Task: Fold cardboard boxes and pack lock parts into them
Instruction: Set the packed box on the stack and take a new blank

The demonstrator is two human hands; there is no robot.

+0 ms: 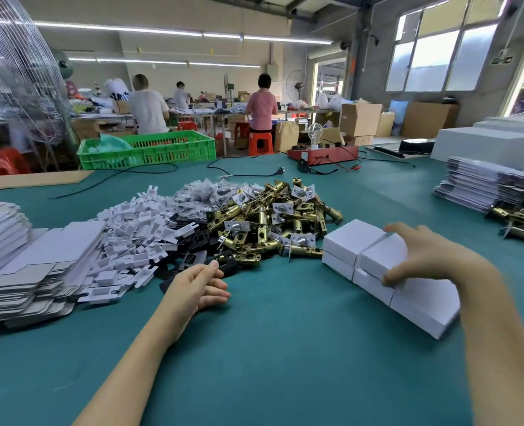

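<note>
Fingers (391, 279) of the right hand (429, 256) were spread and curved over a white box (383, 256), thumb at its near side and the others across its top, gripping it on the stack of closed boxes (365, 250) toward the right of the green surface (269, 348). The left hand (196, 287) rested on the surface with loosely curled fingers, holding nothing, just beside the pile of brass latches (273, 222).

A sideways push could have slid the upper boxes off the lower ones, since the stack looked uneven and its nearest box (426, 305) sat tilted. The latch pile touched the stack's far corner, so a nudge might have spilled parts.

Counts: about five closed boxes showed, though the hand hid some; the latches, white plastic pieces (131, 235) and flat box blanks (24, 265) at the left edge were too many to count.
</note>
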